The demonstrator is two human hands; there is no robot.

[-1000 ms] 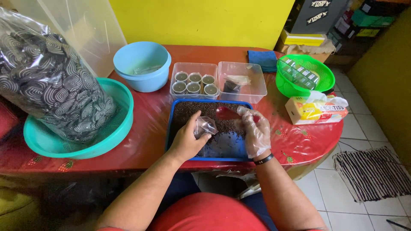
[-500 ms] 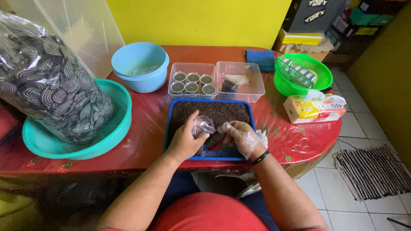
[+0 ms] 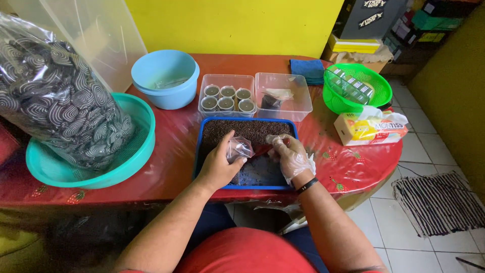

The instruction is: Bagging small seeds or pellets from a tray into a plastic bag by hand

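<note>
Small clear plastic cup (image 3: 239, 147): pinched between the bare left hand's (image 3: 218, 164) fingers, tilted over the blue tray (image 3: 199, 151) of dark crumbs; seemingly not yet full. Right hand (image 3: 290, 155), in a clear glove: fingers curled just beside the cup, whether they hold crumbs cannot be told. Clear tub (image 3: 226, 96) behind the tray: six filled cups in two rows, room left. Second clear tub (image 3: 283, 96) alongside, on the red desk (image 3: 166, 146).

Big patterned bag (image 3: 55, 96) cut off at left.
</note>
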